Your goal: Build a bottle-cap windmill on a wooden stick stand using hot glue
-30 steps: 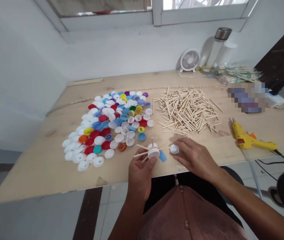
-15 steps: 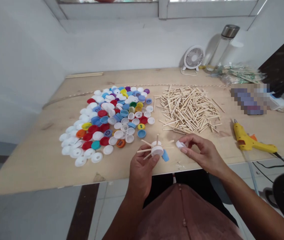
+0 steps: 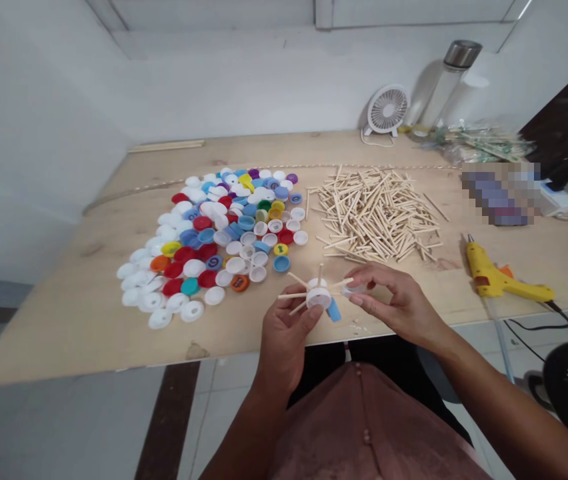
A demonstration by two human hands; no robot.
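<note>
Two light, steady pinches suit this: the left hand (image 3: 287, 337) grips the white hub (image 3: 319, 298), best braced firmly, while the right hand (image 3: 401, 303) holds a white cap (image 3: 353, 289) at the hub's three o'clock, ideally square to the wooden stick (image 3: 341, 284).

Your view is softly lit, with a cool, greyish cast. The bottle (image 3: 433, 97) and fan (image 3: 388, 110) cast soft shadows on the wall (image 3: 264, 87). The wide lens stretches the table (image 3: 79, 300) toward your left. The white cap (image 3: 353, 289) in your right hand (image 3: 397, 301) looks smeared; a pixelated patch (image 3: 501, 193) hides detail.
</note>
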